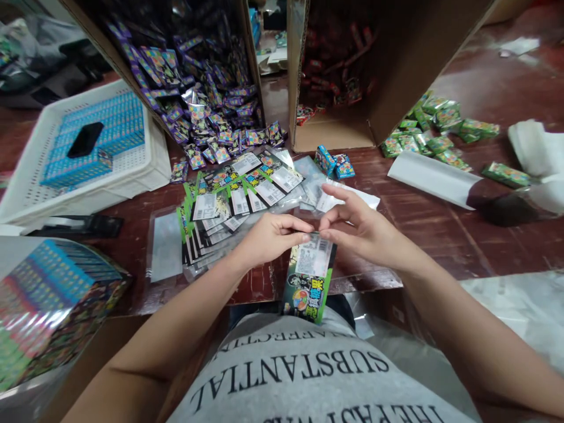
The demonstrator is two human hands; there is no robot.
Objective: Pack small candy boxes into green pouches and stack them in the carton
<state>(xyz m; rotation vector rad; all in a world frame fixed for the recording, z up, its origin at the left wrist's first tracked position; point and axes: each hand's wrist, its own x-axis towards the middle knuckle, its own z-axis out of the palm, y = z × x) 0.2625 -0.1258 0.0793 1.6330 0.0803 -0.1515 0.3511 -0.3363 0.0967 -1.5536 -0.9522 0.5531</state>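
Note:
A black and green printed packet [308,276] with a white label hangs over the table's front edge, upside down to the lettering on my shirt. My left hand [275,235] pinches its top edge between thumb and fingers. Close beside it, my right hand [355,226] has thumb and index finger together at the same edge, its other fingers loosely curled. Just beyond my hands lies a fanned pile of similar labelled packets [240,200]. Two small blue boxes [335,163] lie behind my right hand.
An open carton holds purple packets [211,111]; another carton [335,134] holds red ones. Green packets [440,126] lie at the right near a curved white sheet [434,176]. At the left are a white basket [156,158] of blue boxes with a phone [86,140] on top, and stacked wrapped boxes [57,299].

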